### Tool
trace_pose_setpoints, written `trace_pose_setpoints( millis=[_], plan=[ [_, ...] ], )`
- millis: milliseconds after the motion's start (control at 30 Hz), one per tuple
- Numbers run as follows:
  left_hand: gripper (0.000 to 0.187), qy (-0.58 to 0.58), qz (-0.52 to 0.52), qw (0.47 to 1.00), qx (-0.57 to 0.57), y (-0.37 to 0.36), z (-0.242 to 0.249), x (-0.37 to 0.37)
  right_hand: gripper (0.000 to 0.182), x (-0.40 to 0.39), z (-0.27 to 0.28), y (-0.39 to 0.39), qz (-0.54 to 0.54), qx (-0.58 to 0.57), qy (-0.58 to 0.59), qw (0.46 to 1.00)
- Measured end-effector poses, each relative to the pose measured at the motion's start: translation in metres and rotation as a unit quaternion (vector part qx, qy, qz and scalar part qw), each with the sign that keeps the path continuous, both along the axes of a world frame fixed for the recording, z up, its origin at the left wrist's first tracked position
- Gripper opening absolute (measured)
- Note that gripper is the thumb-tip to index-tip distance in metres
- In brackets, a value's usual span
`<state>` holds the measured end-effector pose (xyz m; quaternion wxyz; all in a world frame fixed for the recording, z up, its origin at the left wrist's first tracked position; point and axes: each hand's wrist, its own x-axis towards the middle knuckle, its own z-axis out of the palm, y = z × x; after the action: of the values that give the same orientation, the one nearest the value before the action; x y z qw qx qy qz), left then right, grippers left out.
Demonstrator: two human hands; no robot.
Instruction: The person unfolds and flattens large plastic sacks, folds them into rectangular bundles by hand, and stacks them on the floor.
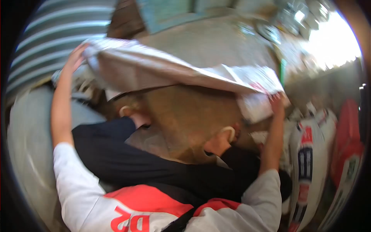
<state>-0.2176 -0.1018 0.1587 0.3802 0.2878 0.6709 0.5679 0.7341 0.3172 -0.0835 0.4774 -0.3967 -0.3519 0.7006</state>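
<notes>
A long white woven sack (154, 65) with some red print is stretched out between my two hands, above the floor and beyond my feet. At its upper left end, my left hand (77, 56) is closed on the sack's edge. Lower down at the right end, my right hand (277, 101) grips the other side, where the material hangs down in a crumpled flap. The sack sags and folds along its length, and motion blurs parts of it. What it contains, if anything, cannot be seen.
White printed sacks (305, 162) stand at my right, beside a red container or sack (346, 143). Corrugated metal (62, 38) rises at the left. A grey rounded surface (31, 147) lies by my left arm. Shiny metal items (290, 19) sit at the back right on the concrete floor (185, 34).
</notes>
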Motion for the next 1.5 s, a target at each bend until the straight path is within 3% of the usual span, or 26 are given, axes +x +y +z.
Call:
trace_pose_setpoints(
  millis=[33, 100, 200, 300, 400, 433, 533, 633, 700, 767, 900, 967, 1100, 1200, 1267, 1333, 1433, 1500],
  plan=[
    [0.043, -0.014, 0.025, 1.0, -0.013, 0.006, -0.005, -0.013, 0.048, -0.015, 0.02, -0.014, -0.058, -0.064, -0.027, 0.996],
    [0.044, -0.021, 0.025, 0.999, 0.032, 0.007, -0.014, -0.033, 0.063, -0.047, 0.06, -0.037, -0.087, -0.06, -0.123, 0.987],
    [0.049, 0.009, 0.076, 0.996, 0.033, 0.007, -0.015, -0.035, 0.052, -0.074, 0.093, -0.043, -0.123, -0.033, -0.15, 0.98],
    [0.054, 0.004, 0.07, 0.997, 0.017, 0.006, -0.011, -0.028, 0.046, -0.067, 0.084, -0.029, -0.088, -0.066, -0.119, 0.987],
    [0.056, 0.027, 0.096, 0.995, 0.006, 0.003, -0.014, -0.036, 0.042, -0.062, 0.079, -0.023, -0.063, -0.037, -0.162, 0.984],
    [0.058, 0.041, 0.116, 0.992, 0.011, 0.002, -0.016, -0.039, 0.033, -0.06, 0.08, -0.024, -0.058, -0.031, -0.17, 0.983],
    [0.058, 0.069, 0.156, 0.985, 0.027, -0.003, -0.013, -0.055, 0.031, -0.061, 0.091, -0.01, -0.082, 0.06, -0.235, 0.967],
    [0.053, 0.015, 0.187, 0.979, 0.076, -0.019, 0.003, -0.066, 0.02, -0.061, 0.133, 0.011, -0.056, 0.084, -0.088, 0.991],
    [0.048, 0.006, 0.214, 0.97, 0.119, -0.034, 0.007, -0.082, 0.035, -0.06, 0.18, 0.029, -0.067, 0.116, -0.063, 0.989],
    [0.04, -0.05, 0.208, 0.971, 0.108, -0.043, 0.016, -0.082, 0.057, -0.048, 0.215, 0.055, -0.082, 0.178, -0.123, 0.973],
    [0.033, -0.056, 0.241, 0.961, 0.126, -0.038, 0.018, -0.072, 0.058, -0.034, 0.291, 0.088, -0.043, 0.188, -0.141, 0.971],
    [0.031, -0.061, 0.236, 0.959, 0.143, -0.031, 0.021, -0.065, 0.059, -0.034, 0.308, 0.076, -0.097, 0.192, -0.136, 0.967],
    [0.031, -0.011, 0.267, 0.944, 0.192, -0.027, 0.033, -0.043, 0.069, -0.017, 0.292, 0.08, -0.154, 0.172, -0.106, 0.967],
    [0.033, 0.015, 0.271, 0.935, 0.227, -0.018, 0.044, -0.02, 0.044, 0.031, 0.262, 0.131, -0.161, 0.199, -0.046, 0.966],
    [0.031, 0.039, 0.254, 0.934, 0.25, -0.016, 0.039, -0.022, 0.044, 0.027, 0.274, 0.124, -0.136, 0.197, -0.087, 0.967],
    [0.035, 0.017, 0.276, 0.923, 0.268, -0.006, 0.05, -0.005, 0.048, 0.017, 0.278, 0.128, -0.111, 0.176, -0.051, 0.977],
    [0.043, -0.039, 0.212, 0.942, 0.259, 0.0, 0.07, 0.023, 0.056, 0.035, 0.262, 0.15, -0.079, 0.208, -0.032, 0.974],
    [0.047, -0.049, 0.188, 0.95, 0.244, 0.003, 0.065, 0.017, 0.061, 0.019, 0.279, 0.13, -0.088, 0.209, -0.03, 0.973]
  ],
)
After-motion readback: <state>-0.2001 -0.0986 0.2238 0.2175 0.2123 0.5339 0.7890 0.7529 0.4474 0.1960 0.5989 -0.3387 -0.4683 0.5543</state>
